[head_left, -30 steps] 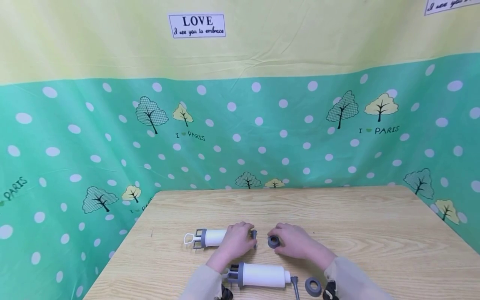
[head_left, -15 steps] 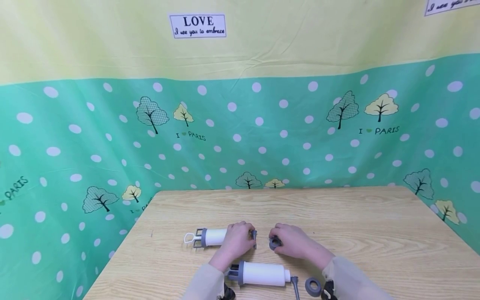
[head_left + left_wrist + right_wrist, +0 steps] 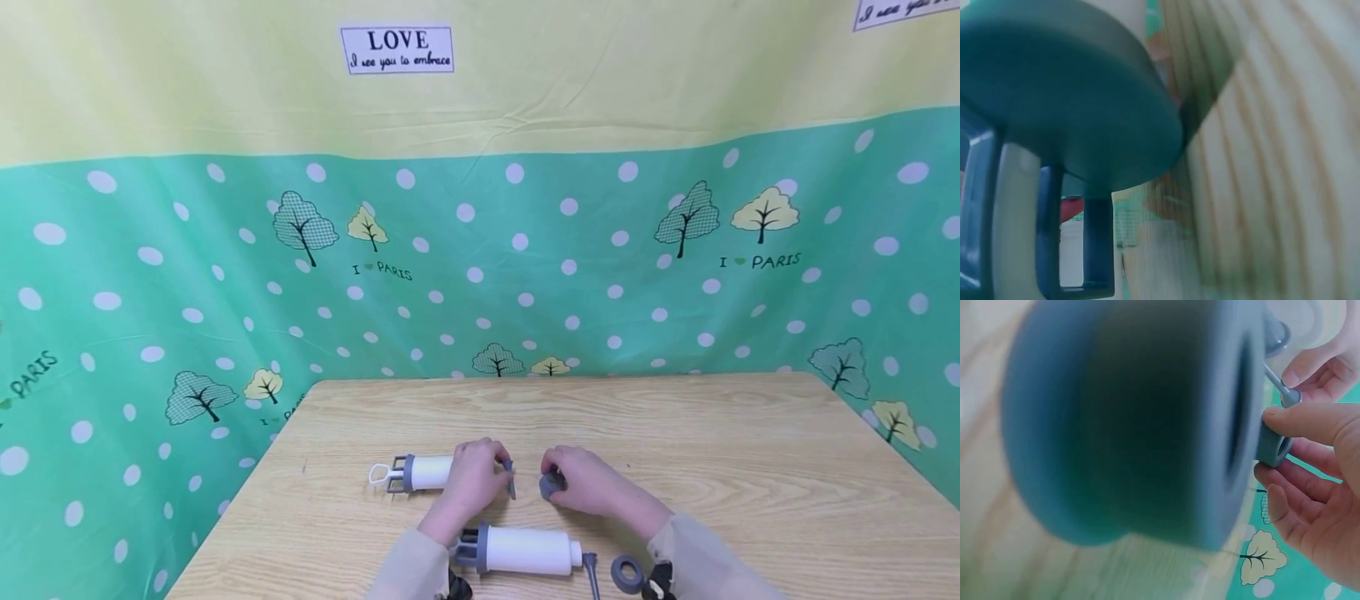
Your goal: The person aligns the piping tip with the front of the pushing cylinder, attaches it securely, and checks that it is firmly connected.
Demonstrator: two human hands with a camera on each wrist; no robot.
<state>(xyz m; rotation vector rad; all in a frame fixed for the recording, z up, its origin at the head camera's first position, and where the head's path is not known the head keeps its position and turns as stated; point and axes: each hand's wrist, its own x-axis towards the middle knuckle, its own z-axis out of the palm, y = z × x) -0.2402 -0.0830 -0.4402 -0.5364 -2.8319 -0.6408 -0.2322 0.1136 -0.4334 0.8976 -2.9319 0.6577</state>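
Observation:
My left hand [image 3: 474, 477] reaches over the front end of the far white barrel [image 3: 431, 473], which has a grey frame and a white loop handle. Its thumb and fingers pinch a slim grey nozzle [image 3: 511, 482]. A short gap away, my right hand [image 3: 588, 482] grips a grey ring cap [image 3: 550, 486] between thumb and fingertips; the right wrist view shows the opening of this cap [image 3: 1270, 445]. Nearer to me lies a second white barrel [image 3: 528, 551] with a similar grey frame, partly hidden by the left sleeve.
Beside the near barrel's tip lie another grey nozzle [image 3: 592, 575] and a loose grey ring cap [image 3: 626, 574], close to the right wrist. The wooden table [image 3: 720, 442] ends at a green patterned curtain [image 3: 420, 333]. A grey barrel frame [image 3: 1066, 106] fills much of the left wrist view.
The ring cap in my right hand has turned, so its opening no longer faces the head camera. The nozzle at my left fingers tilts slightly. Both hands stay almost in place.

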